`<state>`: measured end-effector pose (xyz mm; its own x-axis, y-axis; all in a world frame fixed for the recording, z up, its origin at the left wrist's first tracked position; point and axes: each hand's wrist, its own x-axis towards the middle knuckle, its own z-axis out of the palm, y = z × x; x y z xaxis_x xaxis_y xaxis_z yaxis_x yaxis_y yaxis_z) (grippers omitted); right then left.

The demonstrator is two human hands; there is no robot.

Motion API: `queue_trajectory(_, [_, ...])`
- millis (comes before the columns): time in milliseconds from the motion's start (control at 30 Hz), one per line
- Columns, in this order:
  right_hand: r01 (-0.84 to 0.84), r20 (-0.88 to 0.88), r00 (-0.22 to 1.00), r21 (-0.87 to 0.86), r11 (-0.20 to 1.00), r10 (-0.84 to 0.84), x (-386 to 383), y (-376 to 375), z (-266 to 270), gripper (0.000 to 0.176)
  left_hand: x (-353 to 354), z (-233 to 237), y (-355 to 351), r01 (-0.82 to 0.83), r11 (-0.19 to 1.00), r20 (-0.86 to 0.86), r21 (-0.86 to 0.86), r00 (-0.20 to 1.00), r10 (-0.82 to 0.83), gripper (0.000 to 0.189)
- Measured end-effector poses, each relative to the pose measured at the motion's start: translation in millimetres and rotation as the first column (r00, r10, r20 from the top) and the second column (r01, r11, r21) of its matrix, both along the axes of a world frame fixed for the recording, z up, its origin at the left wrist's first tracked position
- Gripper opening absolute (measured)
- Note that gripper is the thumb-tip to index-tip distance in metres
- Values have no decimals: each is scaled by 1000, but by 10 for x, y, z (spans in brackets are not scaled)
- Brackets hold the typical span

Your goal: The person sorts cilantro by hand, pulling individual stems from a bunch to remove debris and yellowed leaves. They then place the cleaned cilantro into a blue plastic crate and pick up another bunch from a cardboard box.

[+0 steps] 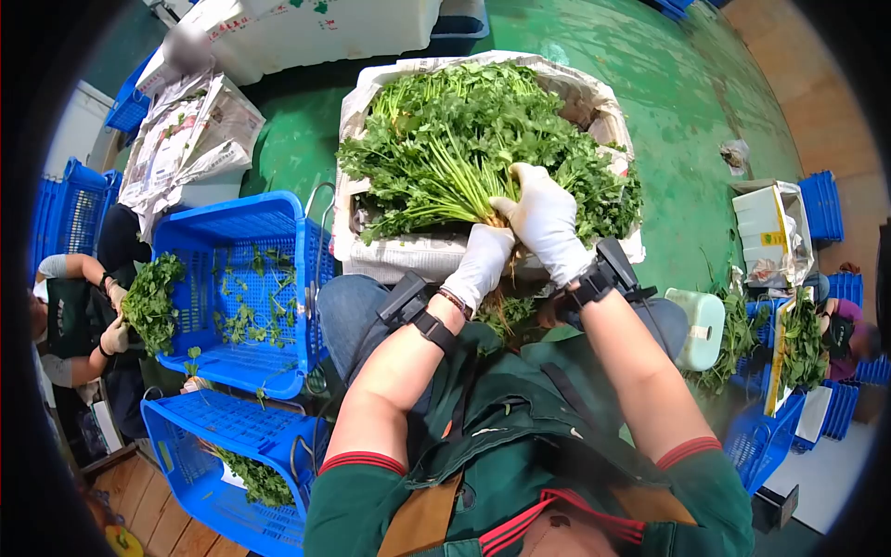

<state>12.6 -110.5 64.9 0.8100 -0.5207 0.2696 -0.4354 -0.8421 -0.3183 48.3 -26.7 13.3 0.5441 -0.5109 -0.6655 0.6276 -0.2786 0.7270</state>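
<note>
A newspaper-lined box (pixel 418 257) in front of me is heaped with leafy green herbs (pixel 501 102). Over its near edge, my left hand (pixel 484 260), in a white glove, is closed around the root end of a bunch of green stems (pixel 455 186). Just right of it, my right hand (pixel 546 215), also gloved in white, has its fingers bent at the base of the same bunch. The stems fan up and left onto the heap. Thin roots hang below the gloves, and more rooty greens (pixel 506 314) lie beneath, between my knees.
Blue baskets (pixel 302 278) with loose leaves stand left. A co-worker's hands (pixel 115 316) hold greens at far left. Newspapers (pixel 200 139) cover something upper left. At right are a pale green container (pixel 698 330), a white box (pixel 761 227) and another person (pixel 845 325).
</note>
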Motion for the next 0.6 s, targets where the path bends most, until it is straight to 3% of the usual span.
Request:
queue_trajectory(100, [-18,-47,999,-10,1000,18,65,-55,-84,27,4,-87,35,3,995,29,-97,1000,0,12])
queue_trajectory(133, [-37,25,999,-43,998,38,49,-54,-113,16,4,-119,26,2,994,41,-108,999,2,12])
queue_trajectory(267, [-124,131,980,-201,972,153,-24,-32,-98,13,13,101,44,16,997,21,-74,1000,-15,11])
queue_trajectory(333, [-110,140,981,-158,981,132,-47,-38,-107,12,7,116,52,4,998,-9,-55,1000,-4,11])
queue_trajectory(400, [-95,155,982,-114,989,112,-62,-46,-112,11,2,88,68,-20,983,-20,-184,1000,17,13])
queue_trajectory(500, [-199,313,932,26,980,181,-126,-63,-140,10,51,-55,53,33,994,-45,-103,998,-38,11])
queue_trajectory(567, [-359,373,904,399,844,208,-214,-96,-144,9,35,-123,64,13,980,-39,-198,999,-21,11])
queue_trajectory(600, [-241,225,968,689,683,113,-252,-134,-124,8,15,-143,72,-10,956,-39,-292,999,-2,12])
